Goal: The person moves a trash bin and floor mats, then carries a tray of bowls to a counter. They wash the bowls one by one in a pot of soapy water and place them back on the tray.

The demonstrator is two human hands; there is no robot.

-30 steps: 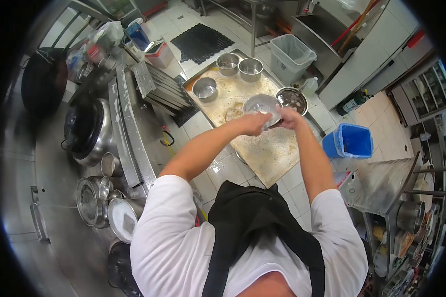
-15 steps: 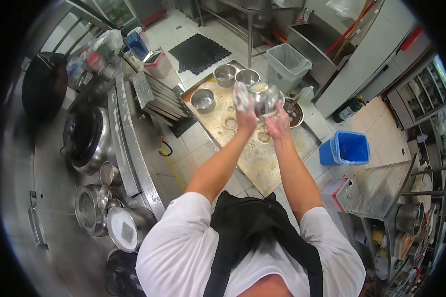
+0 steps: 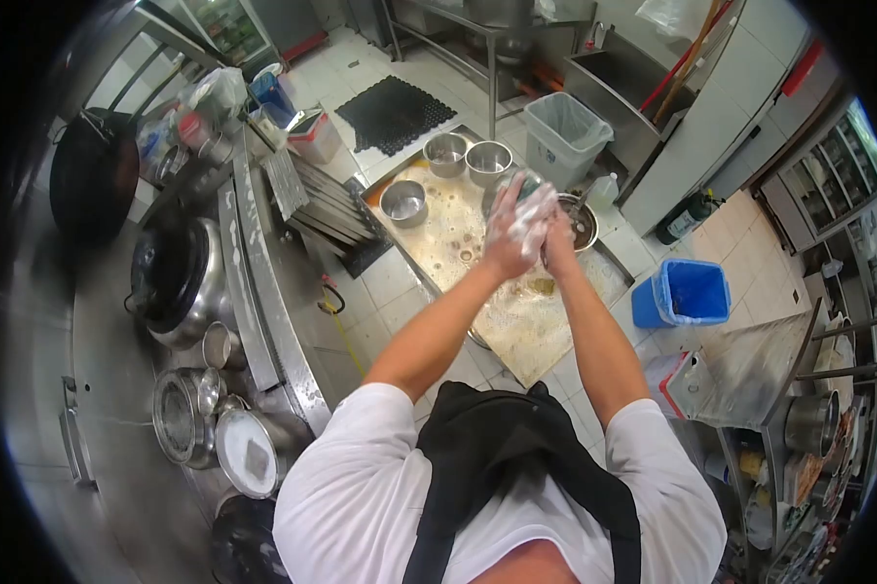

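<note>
My left hand (image 3: 512, 238), covered in white suds, presses against a shiny metal bowl (image 3: 495, 198). Foam and blur hide whatever lies under its fingers. My right hand (image 3: 558, 243) grips the bowl from the right, close against the left hand, which hides most of it. Both hands are above a wet, stained metal worktop (image 3: 497, 326). Beyond them on the worktop stand two metal bowls, a left one (image 3: 445, 156) and a right one (image 3: 488, 159). Another metal bowl (image 3: 403, 203) sits to the left. By my right hand is a dark-looking round pan (image 3: 581, 226) with a utensil in it.
A grey lined bin (image 3: 567, 136) and a clear plastic jug (image 3: 604, 187) stand past the worktop. A blue bin (image 3: 682, 292) is at the right. Along the left runs a steel counter (image 3: 273, 321) with pots; a black mat (image 3: 393, 112) lies on the floor ahead.
My left hand has moved right, from beside the bowl onto it, and now sits against my right hand. The bowl has turned and is more covered.
</note>
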